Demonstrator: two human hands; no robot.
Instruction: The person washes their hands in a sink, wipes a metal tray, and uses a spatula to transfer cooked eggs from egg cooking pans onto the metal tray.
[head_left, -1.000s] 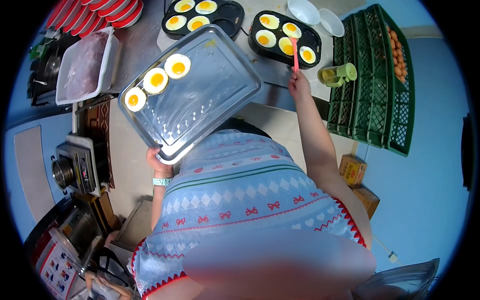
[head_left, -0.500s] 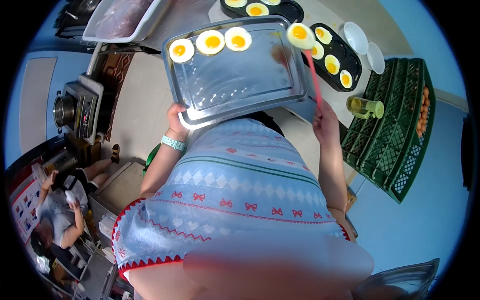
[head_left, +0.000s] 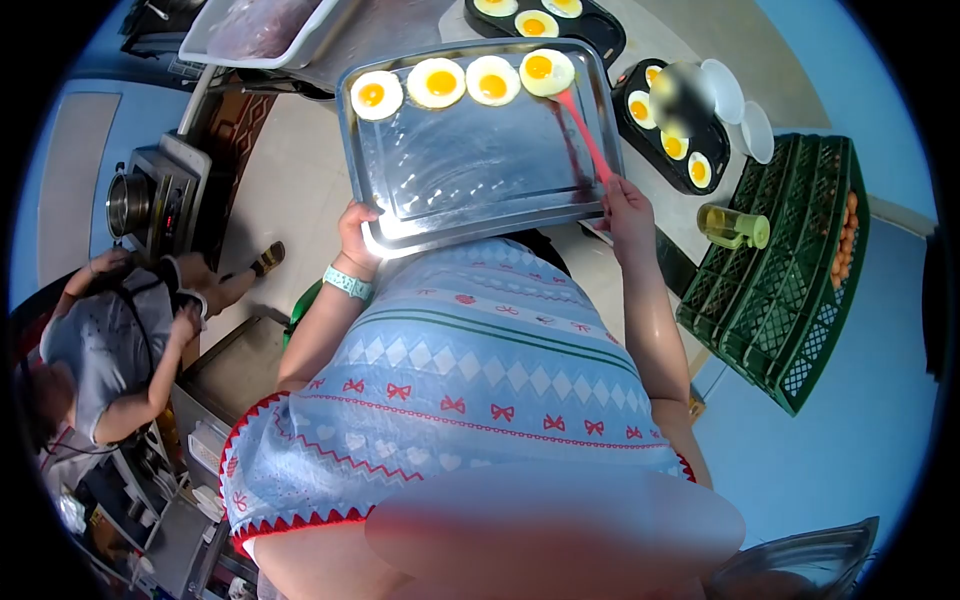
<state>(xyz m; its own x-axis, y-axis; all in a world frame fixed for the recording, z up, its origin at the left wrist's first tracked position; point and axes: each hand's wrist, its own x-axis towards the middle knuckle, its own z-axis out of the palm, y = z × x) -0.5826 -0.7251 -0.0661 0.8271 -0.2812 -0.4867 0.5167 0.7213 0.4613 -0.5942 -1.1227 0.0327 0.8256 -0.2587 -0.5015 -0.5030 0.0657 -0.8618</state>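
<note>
My left hand [head_left: 359, 232] grips the near left corner of a metal tray [head_left: 460, 170], thumb over the rim. Along the tray's far edge lie several fried eggs in a row. My right hand [head_left: 628, 215] is closed around the handle of a red spatula [head_left: 588, 138]. The spatula's head is under or against the rightmost fried egg [head_left: 540, 68], at the tray's far right corner; whether the egg still rests on it I cannot tell. To the right, a dark egg pan [head_left: 655, 80] holds several more fried eggs.
A second egg pan [head_left: 600, 28] stands at the back. White bowls [head_left: 758, 133] sit beyond the right pan. An oil bottle [head_left: 733, 227] stands near green crates [head_left: 775, 260] with brown eggs [head_left: 847, 240]. A white tub [head_left: 222, 40] is far left; a person [head_left: 125, 335] is behind at left.
My right hand has moved left, carrying the fried egg on the spatula from beside the right pan onto the tray. The person at left has lowered their arms and shifted.
</note>
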